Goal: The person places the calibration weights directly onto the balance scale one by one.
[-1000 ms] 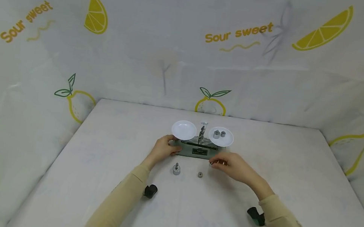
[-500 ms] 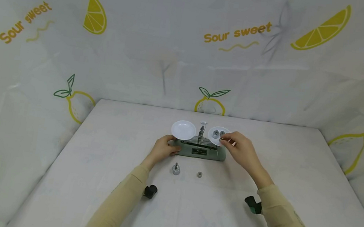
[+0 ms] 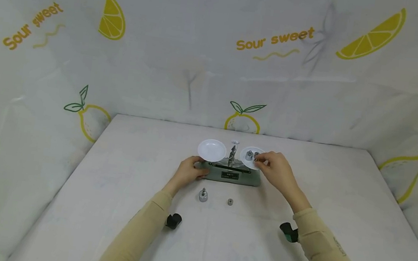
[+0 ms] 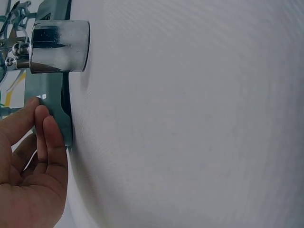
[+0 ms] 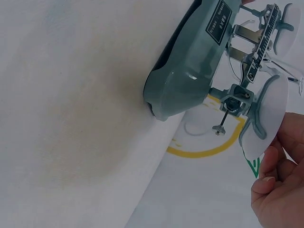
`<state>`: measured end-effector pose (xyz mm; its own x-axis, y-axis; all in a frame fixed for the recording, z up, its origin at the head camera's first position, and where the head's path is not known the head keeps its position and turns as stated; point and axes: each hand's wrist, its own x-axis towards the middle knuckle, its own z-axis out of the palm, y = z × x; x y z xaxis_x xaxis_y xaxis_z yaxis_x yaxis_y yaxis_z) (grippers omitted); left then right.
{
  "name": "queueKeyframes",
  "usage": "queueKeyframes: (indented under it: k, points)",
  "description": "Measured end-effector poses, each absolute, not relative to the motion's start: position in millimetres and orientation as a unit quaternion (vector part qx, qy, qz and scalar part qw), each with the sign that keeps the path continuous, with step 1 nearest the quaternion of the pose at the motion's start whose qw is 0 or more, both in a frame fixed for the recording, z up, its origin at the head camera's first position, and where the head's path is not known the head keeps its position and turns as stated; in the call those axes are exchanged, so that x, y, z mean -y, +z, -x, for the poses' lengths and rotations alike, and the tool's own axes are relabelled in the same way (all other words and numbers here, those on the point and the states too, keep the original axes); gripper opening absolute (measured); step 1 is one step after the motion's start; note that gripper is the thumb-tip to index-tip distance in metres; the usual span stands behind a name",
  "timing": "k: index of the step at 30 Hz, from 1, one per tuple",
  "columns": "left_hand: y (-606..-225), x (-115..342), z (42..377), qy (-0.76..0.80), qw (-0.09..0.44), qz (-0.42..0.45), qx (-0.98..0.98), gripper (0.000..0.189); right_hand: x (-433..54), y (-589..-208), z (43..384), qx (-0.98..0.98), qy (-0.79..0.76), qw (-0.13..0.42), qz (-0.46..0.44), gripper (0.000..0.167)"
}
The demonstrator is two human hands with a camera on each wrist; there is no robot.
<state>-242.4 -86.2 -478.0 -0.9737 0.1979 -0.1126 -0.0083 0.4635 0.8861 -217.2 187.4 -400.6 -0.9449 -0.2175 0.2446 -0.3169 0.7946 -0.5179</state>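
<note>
A grey-green balance scale [image 3: 242, 179] stands on the table with two white pans. My left hand [image 3: 187, 170] grips the left end of its base; in the left wrist view, thumb and fingers lie around that end. My right hand [image 3: 277, 170] pinches a small metal weight [image 3: 256, 160] over the front of the right pan [image 3: 243, 162]. On that pan sit a metal weight [image 3: 249, 155] and a smaller one, partly hidden by my fingertips. Nothing lies on the left pan [image 3: 212, 150]. In the right wrist view, the pan hides my fingertips and the weight.
Before the scale, a larger knobbed weight [image 3: 203, 195] and a small weight [image 3: 230, 202] stand on the white table [image 3: 194, 250]. A white curtain [image 3: 168, 77] with lemon prints hangs behind and at both sides.
My right hand has moved from in front of the base up to the right pan, carrying the small weight. My left hand has stayed on the base.
</note>
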Motion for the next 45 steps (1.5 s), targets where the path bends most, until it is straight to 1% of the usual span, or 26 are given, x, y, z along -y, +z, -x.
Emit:
queueKeyframes:
  k: [9,22,29,33,38,41,45]
  points:
    - [-478,85,243,0.503,0.093,-0.057,-0.857,0.044,-187,-403,221,0.942,0.293,0.089,-0.134,0.018]
    - [-481,83,243,0.499,0.099,-0.062,-0.859,0.044,-186,-408,219,0.939,0.318,0.102,-0.089,0.023]
    - [-480,83,241,0.505,0.103,-0.058,-0.855,0.044,-185,-406,209,0.934,0.325,0.119,-0.091,0.017]
    - [-481,83,242,0.5,0.097,-0.059,-0.859,0.044,-182,-406,200,0.928,0.331,0.136,-0.106,0.015]
    - [-482,84,243,0.5,0.095,-0.058,-0.859,0.042,-175,-412,187,0.916,0.335,0.158,-0.153,0.013]
    - [-482,85,244,0.5,0.094,-0.056,-0.859,0.042,-171,-417,181,0.911,0.335,0.152,-0.184,0.013]
    - [-481,85,244,0.498,0.094,-0.055,-0.86,0.042,-166,-426,176,0.91,0.338,0.118,-0.209,0.013]
